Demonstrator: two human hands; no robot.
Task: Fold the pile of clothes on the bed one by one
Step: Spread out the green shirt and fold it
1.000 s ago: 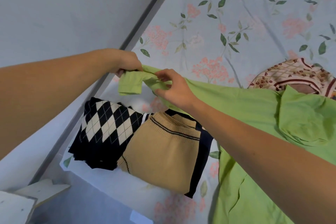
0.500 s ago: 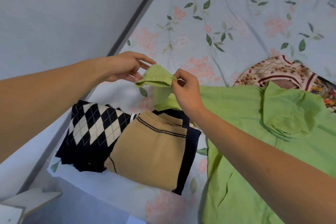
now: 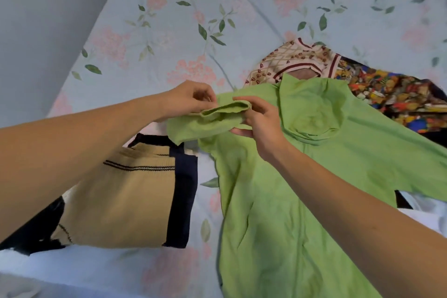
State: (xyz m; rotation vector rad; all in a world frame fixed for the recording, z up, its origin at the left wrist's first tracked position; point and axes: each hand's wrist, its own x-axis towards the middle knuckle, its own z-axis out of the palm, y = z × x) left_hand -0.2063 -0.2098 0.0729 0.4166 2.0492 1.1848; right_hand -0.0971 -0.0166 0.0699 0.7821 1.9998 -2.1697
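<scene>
A light green long-sleeved top (image 3: 290, 201) with a high collar lies spread on the bed. Its left sleeve is lifted and doubled over, and the cuff (image 3: 225, 110) hangs open between my hands. My left hand (image 3: 191, 99) pinches the cuff's left side. On the right side my right hand (image 3: 258, 123) grips the sleeve, thumb on top. A folded beige knit with dark navy trim (image 3: 135, 191) lies to the left, partly hidden by my left forearm. Behind the collar lies a pink patterned garment (image 3: 285, 60), with a multicoloured printed one (image 3: 391, 94) at the right.
The bed carries a pale blue floral sheet (image 3: 193, 19). A grey wall (image 3: 43, 19) runs along its left side. The bed's white front edge (image 3: 72, 273) shows at the bottom left.
Both hands have carried the green sleeve's cuff to the right, over the top's shoulder. My left hand, open half a second ago, now pinches the cuff. The view has swung right.
</scene>
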